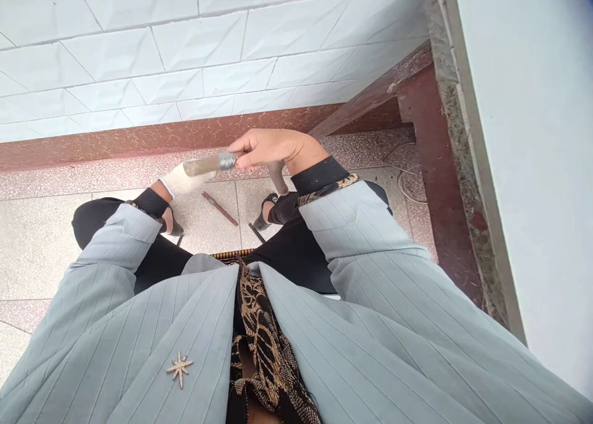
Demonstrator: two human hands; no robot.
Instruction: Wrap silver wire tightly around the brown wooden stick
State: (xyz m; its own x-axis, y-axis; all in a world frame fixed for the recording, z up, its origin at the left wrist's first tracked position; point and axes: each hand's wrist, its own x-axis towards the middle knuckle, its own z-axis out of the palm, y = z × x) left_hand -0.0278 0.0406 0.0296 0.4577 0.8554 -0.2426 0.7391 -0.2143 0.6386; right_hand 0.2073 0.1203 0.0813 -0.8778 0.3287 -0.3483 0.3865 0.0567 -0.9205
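Note:
My right hand (pixel 269 147) is bare, its fingers and thumb closed on the silver, ribbed end of a short brownish cylinder (pixel 204 165). The silver part looks like wound wire. This piece points left and lies across my left hand (pixel 183 182), which wears a pale glove and a beaded bracelet. Blur and the cylinder hide the left fingers, so their grip does not show. Under my right hand hangs a beige strip (pixel 278 178) I cannot identify. Between my feet, a thin reddish-brown stick (pixel 220 208) with a metal-looking end rests on the floor.
A white tiled wall (pixel 199 47) with a red-brown base strip rises ahead. To the right stand a dark red wooden frame (pixel 435 164) and a pale panel (pixel 532 133). A thin cable (pixel 405 186) curls on the speckled floor (pixel 41 238) beside the frame.

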